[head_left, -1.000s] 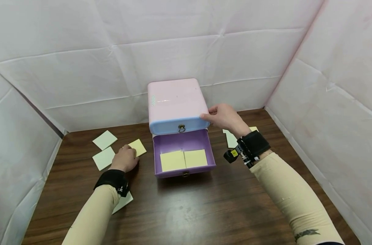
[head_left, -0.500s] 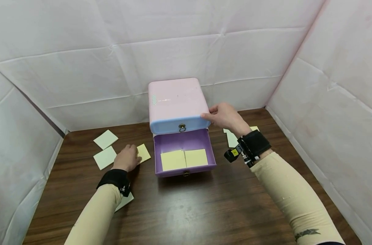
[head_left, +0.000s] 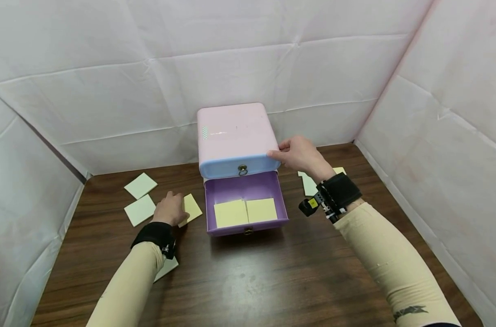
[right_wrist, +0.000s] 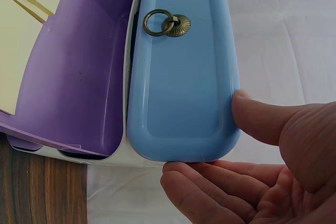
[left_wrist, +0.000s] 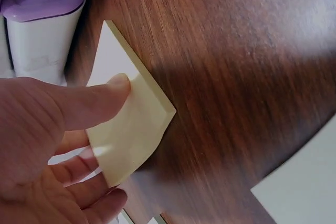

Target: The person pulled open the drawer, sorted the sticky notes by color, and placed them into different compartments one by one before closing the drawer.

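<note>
Your left hand (head_left: 171, 210) pinches a yellow sticky pad (left_wrist: 134, 124) between thumb and curled fingers, its near edge lifted off the wooden table (head_left: 248, 277) just left of the open purple drawer (head_left: 246, 188), which holds two yellow pads (head_left: 245, 212) side by side. Your right hand (head_left: 300, 154) grasps the right front corner of the pink drawer box (head_left: 233, 134), thumb pressed on the edge of the closed blue drawer (right_wrist: 181, 77) and fingers curled beneath its corner.

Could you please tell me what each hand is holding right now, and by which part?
The left hand pinches a yellow sticky note by its edge. The right hand grips the drawer box at its upper right front corner.
</note>
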